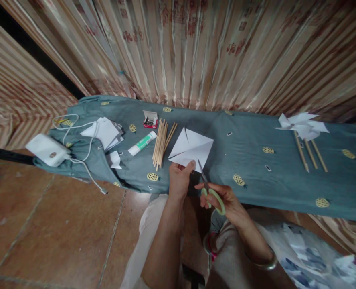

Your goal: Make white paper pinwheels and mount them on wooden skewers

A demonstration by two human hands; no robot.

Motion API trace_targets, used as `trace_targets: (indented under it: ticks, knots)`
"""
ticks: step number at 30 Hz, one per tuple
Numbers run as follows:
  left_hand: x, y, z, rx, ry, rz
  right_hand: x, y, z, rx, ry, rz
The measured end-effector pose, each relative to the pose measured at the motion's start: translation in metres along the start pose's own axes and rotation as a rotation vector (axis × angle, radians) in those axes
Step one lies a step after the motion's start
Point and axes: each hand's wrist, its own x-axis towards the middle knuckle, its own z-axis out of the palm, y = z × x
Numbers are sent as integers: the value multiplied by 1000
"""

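L hand pinching slit paper sq.; R hand gripping metal scissors
Thin wood sticks at sq.'s 9 o'clock.

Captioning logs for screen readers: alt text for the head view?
A person's left hand holds a partly cut paper square; the right hand has scissors at its near corner. On the teal cloth, sticks, a tube, a box and paper stack lie left, pinwheels right.

Matt paper sheet; metal scissor blades, plastic handles; wooden sticks; cloth cover.
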Motion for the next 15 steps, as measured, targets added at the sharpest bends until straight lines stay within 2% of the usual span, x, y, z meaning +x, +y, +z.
trace_targets:
  ticks: [15]
  knots:
    - [-1,1,0,12,16,-22,0,-7,5,110,93,93]
